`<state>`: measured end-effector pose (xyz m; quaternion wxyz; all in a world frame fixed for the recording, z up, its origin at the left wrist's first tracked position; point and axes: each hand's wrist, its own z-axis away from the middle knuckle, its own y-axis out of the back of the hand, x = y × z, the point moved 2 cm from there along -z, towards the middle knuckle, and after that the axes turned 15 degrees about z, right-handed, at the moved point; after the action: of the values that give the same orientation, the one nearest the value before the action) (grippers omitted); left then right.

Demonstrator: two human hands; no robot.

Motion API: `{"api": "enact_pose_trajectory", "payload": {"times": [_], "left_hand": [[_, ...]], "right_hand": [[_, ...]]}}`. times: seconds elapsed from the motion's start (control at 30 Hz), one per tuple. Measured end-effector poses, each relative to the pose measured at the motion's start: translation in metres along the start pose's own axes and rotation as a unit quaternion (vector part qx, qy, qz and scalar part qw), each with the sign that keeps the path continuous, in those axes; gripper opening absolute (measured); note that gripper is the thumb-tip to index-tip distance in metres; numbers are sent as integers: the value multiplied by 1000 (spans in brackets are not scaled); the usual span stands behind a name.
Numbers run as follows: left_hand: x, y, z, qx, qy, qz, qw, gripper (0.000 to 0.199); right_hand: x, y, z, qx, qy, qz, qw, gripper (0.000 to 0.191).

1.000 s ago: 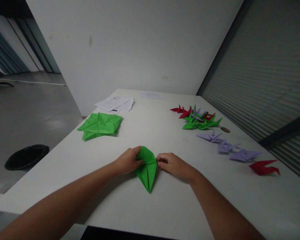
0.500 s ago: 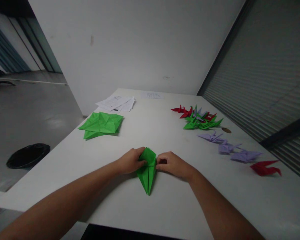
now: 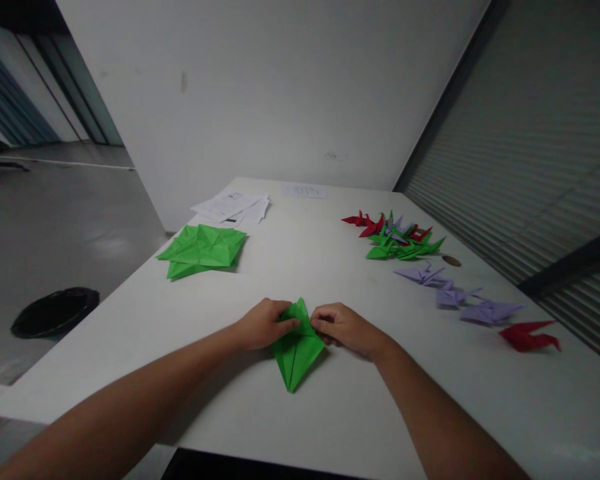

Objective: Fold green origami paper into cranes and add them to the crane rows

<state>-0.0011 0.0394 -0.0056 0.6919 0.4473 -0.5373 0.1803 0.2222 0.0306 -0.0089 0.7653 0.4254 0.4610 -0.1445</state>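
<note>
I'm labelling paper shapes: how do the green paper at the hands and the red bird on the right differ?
The green paper has a broad, kite-like outline, while the red bird has separate, slender points. The left hand holds the green paper; no hand touches the red bird. Both look folded and have pointed ends.

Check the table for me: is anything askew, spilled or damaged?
Mainly the white papers at the far left of the table look untidy: they overlap at differing angles. I see no spill, and no tear in the green paper the left hand holds.
</note>
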Motion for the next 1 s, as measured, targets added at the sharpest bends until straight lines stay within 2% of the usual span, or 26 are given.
{"api": "enact_pose_trajectory", "payload": {"times": [0.3,0.5,0.63,0.8,1.0], "left_hand": [[-4,-4,-1,31,18,5,999,42],[-5,-5,-2,29,21,12,999,56],[-5,-5,-3,36,17,8,999,58],[-6,-5,-3,37,31,33,998,57],[-3,-4,-3,29,29,40,998,55]], "right_hand": [[0,-7,-5,22,2,1,1000,39],[2,-9,-6,29,-6,-8,1000,44],[-1,-8,-7,27,6,22,999,40],[-10,-5,-7,57,72,84,992,35],[-13,-12,-8,89,84,148,981,28]]}}
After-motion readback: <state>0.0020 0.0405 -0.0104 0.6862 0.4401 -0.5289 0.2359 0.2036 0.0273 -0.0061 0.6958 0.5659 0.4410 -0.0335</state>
